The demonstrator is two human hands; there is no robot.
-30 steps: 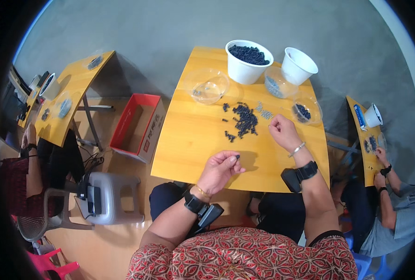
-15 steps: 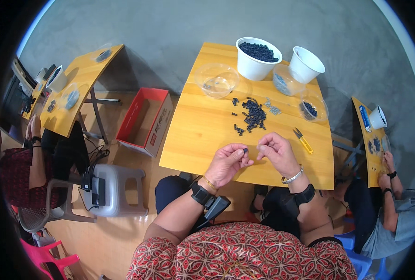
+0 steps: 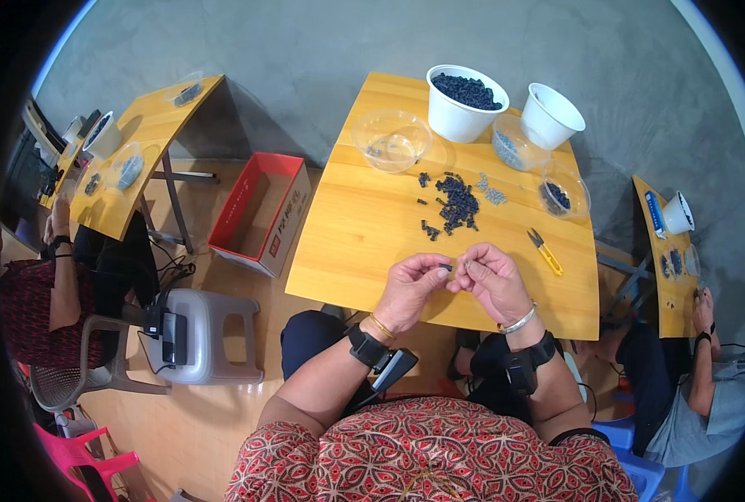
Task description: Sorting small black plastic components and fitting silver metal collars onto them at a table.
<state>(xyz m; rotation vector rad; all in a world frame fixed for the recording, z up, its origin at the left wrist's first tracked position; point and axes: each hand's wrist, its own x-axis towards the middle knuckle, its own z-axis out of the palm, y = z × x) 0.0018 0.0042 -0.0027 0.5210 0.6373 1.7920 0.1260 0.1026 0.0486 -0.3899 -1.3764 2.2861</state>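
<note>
Both hands have met — left hand [image 3: 413, 289] and right hand [image 3: 491, 280] pinch a dark piece [image 3: 445, 268].

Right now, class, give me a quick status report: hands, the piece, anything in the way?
Left hand and right hand together, pinching a small dark piece. Dark pile beyond. Yellow snips lie right, clear.

Yellow table [image 3: 364, 226]; dark-blue pieces [image 3: 456, 205]; white tubs [image 3: 464, 113]; red box [image 3: 259, 213].
</note>
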